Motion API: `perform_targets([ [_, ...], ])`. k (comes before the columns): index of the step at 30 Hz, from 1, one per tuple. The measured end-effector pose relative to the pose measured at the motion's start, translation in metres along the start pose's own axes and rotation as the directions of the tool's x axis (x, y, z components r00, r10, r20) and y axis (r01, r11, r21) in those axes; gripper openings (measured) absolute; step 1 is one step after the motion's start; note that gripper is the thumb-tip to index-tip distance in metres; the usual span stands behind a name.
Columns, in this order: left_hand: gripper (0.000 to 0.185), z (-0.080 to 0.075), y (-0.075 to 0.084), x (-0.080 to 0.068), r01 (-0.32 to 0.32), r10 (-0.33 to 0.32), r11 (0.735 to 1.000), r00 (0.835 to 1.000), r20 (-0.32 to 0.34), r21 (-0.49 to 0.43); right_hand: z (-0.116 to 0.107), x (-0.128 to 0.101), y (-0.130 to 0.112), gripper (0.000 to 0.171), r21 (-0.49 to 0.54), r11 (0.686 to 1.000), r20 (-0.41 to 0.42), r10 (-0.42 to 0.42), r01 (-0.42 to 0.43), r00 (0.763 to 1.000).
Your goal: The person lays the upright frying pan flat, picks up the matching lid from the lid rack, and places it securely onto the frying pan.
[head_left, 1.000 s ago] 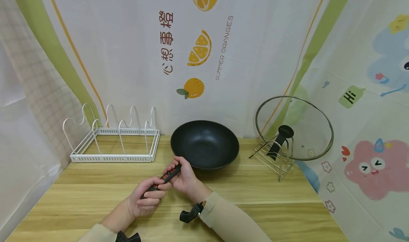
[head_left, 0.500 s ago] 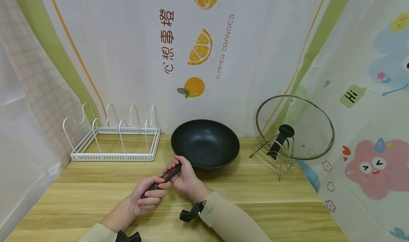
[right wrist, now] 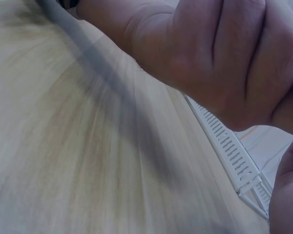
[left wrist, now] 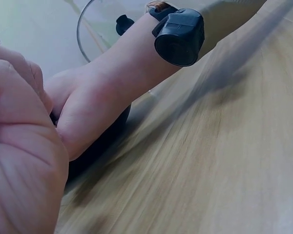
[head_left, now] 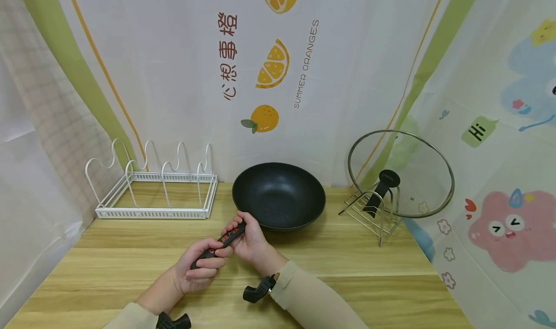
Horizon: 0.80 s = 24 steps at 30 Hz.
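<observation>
A black wok (head_left: 278, 194) is in the middle of the head view, its dark inside facing me. Its long black handle (head_left: 226, 237), marked with red lettering, slants down to the left towards me. My left hand (head_left: 201, 268) grips the handle's rear part, thumb along the top. Close to the wok's rim, my right hand (head_left: 249, 239) grips the front part. The left wrist view shows the left hand's curled fingers (left wrist: 19, 126) large, with the right forearm behind. Whether the wok's base touches the table cannot be told.
A white wire rack (head_left: 152, 214) with upright loops stands at the back left of the wooden table (head_left: 339, 290). At the right, a glass lid (head_left: 417, 174) with a black knob leans in a small metal stand (head_left: 369, 223). A printed curtain (head_left: 191, 126) hangs behind.
The handle has turned slightly within the hands, so more of its red lettering faces up. Otherwise the hands, wok, rack and lid hold their places; the head view has shifted a little.
</observation>
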<state>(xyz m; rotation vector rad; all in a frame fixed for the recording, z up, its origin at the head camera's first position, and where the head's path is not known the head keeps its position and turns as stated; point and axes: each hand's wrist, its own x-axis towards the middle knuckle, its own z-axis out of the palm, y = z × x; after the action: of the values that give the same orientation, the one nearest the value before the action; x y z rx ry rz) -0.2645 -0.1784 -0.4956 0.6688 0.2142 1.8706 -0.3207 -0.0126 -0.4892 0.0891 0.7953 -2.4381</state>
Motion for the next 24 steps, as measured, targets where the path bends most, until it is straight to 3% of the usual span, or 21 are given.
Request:
perform_targets([
  [14, 0.028, 0.0009, -0.0007, -0.0011, -0.024, 0.025, 0.999, 0.999, -0.023, 0.039, -0.0004, -0.0018, -0.0009, 0.040, -0.040, 0.999, -0.020, -0.003, 0.002, 1.000],
  [19, 0.041, 0.0017, -0.0014, -0.0028, -0.050, 0.062, 0.987, 0.995, -0.080, 0.151, -0.0026, -0.0025, -0.0025, 0.030, -0.074, 0.997, -0.024, 0.007, -0.008, 1.000],
  [24, 0.056, 0.0056, 0.0006, -0.0055, -0.049, 0.101, 0.955, 0.981, -0.166, 0.293, -0.0058, -0.0033, -0.0062, 0.033, -0.066, 0.995, 0.017, 0.071, -0.069, 0.997],
])
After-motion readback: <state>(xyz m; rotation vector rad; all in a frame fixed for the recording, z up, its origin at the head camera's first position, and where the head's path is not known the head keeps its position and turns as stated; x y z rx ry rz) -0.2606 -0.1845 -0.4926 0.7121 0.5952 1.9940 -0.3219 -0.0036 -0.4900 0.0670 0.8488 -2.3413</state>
